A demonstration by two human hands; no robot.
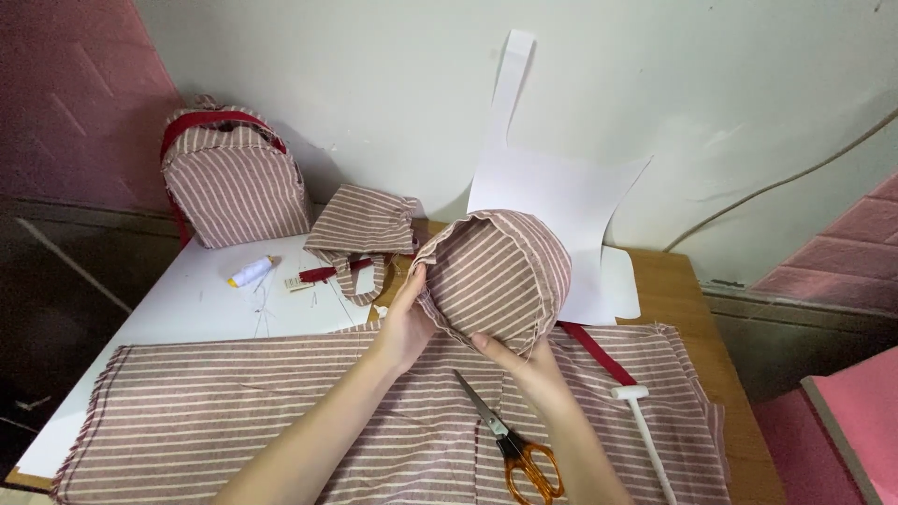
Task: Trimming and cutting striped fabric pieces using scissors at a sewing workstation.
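Both my hands hold up a rounded piece of pink and white striped fabric (500, 271), shaped like a small pouch or cap. My left hand (404, 323) grips its left edge, thumb on the rim. My right hand (524, 360) pinches its lower edge from beneath. Below them a large sheet of the same striped cloth (234, 421) lies flat across the table. Orange-handled scissors (510, 444) rest on that cloth between my forearms, blades pointing up-left.
A finished striped bag with red straps (234, 173) stands at the back left. A folded striped piece (360, 224), a spool of white thread (251, 272), a red strap (597, 351), a white plastic tool (645, 421) and white paper patterns (561, 201) lie around. The wooden table edge (739, 411) is at right.
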